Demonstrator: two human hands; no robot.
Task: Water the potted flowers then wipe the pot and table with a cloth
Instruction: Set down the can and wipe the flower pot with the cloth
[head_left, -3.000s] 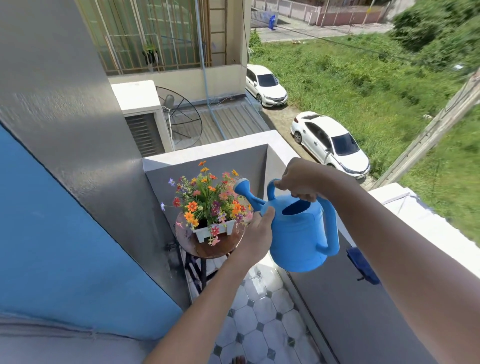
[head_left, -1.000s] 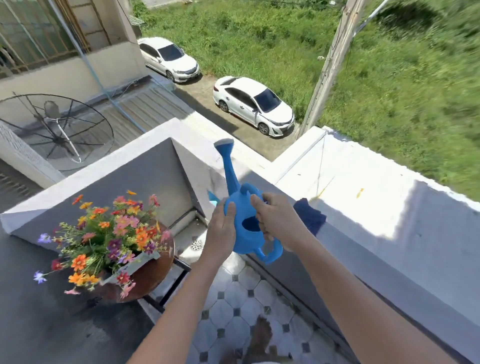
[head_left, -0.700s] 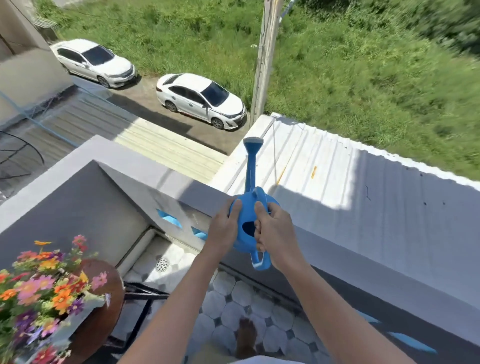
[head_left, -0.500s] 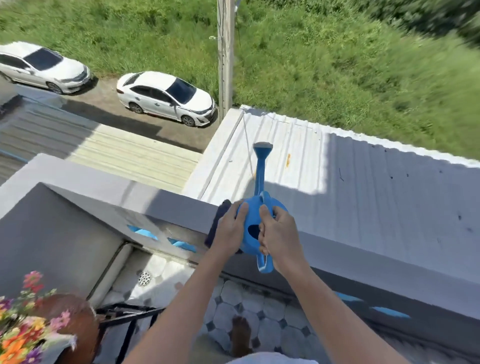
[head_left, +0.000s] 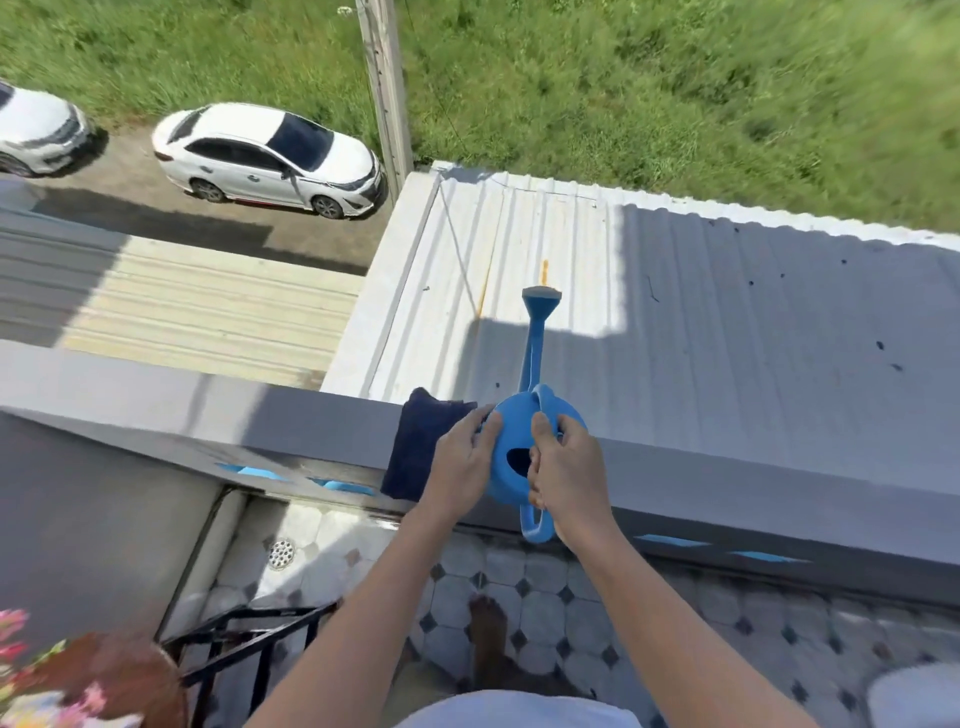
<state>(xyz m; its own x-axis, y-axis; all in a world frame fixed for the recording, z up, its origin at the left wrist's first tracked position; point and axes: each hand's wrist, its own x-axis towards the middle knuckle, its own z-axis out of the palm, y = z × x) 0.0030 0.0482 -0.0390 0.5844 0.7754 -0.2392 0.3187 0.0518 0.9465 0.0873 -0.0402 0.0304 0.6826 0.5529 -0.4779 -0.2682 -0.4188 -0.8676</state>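
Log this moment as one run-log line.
phase: setting can down | left hand: on watering can | right hand: on watering can | can: at balcony ledge | cloth: draped over ledge, beside can

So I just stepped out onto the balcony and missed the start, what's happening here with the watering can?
A person holds the blue watering can with both hands on top of the balcony wall, spout pointing out over the roof. The left hand is on its side and the right hand grips near the top handle. A dark blue cloth is draped over the wall just beside the can, not yet picked up. The potted flowers sit on the small round table at lower left.
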